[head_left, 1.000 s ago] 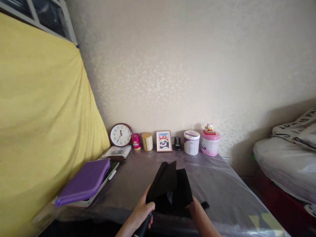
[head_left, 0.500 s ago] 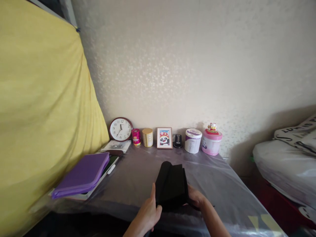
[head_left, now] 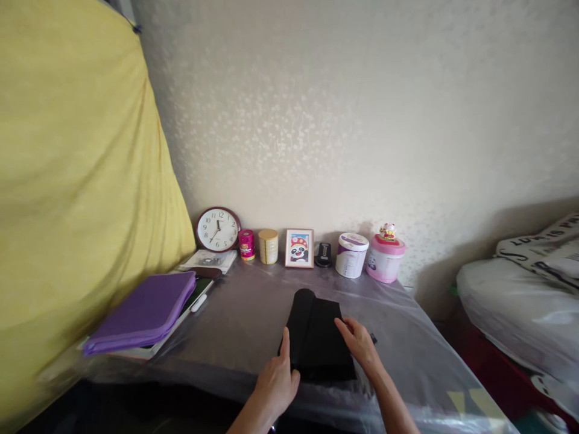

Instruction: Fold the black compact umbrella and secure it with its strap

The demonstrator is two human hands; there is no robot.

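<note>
A folded black cloth [head_left: 316, 337] lies flat on the plastic-covered table [head_left: 244, 325], near its front edge. My left hand [head_left: 275, 383] rests at the cloth's left front corner, index finger stretched along its edge. At the right side my right hand [head_left: 359, 343] lies on the cloth with the fingers extended and pressed on the fabric. Neither hand grips anything.
Along the wall stand a clock [head_left: 218, 229], a red tin [head_left: 246, 244], a yellow tin [head_left: 268, 246], a panda picture [head_left: 299, 248], a white tub [head_left: 351, 255] and a pink tub [head_left: 385, 258]. A purple folder [head_left: 145, 313] lies left. Yellow cloth [head_left: 76, 181] hangs left; bedding [head_left: 520, 313] sits right.
The black cloth, held up and partly open a second ago, has been folded down and laid flat on the table. Both hands went from gripping it to resting open on it.
</note>
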